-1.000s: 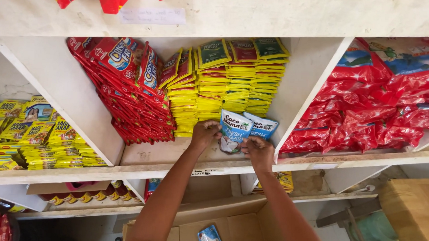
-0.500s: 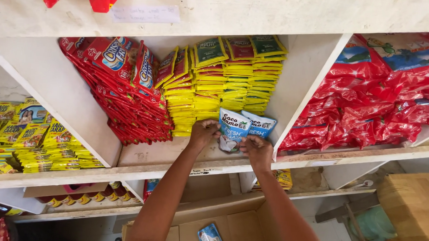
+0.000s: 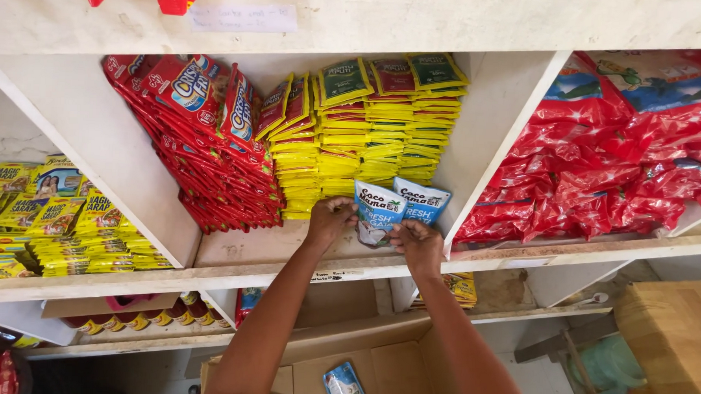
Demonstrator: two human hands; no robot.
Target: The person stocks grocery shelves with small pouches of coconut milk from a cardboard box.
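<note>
Head view: both hands hold blue pouches [image 3: 381, 212] upright on the wooden shelf [image 3: 285, 257] — left hand [image 3: 330, 220] clamped on their left edge, right hand [image 3: 416, 241] pinching the lower right. Long axis vertical, pouches between the hands — yellow sachet stacks [image 3: 369, 135] just behind.

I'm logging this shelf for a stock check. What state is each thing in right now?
left hand: gripping the front blue packet's left edge
right hand: pinching its lower right corner
blue packets: two, upright on the shelf
yellow packets: stacked in rows
red packets: packed in a leaning stack
cardboard box: open, a blue packet inside
</note>
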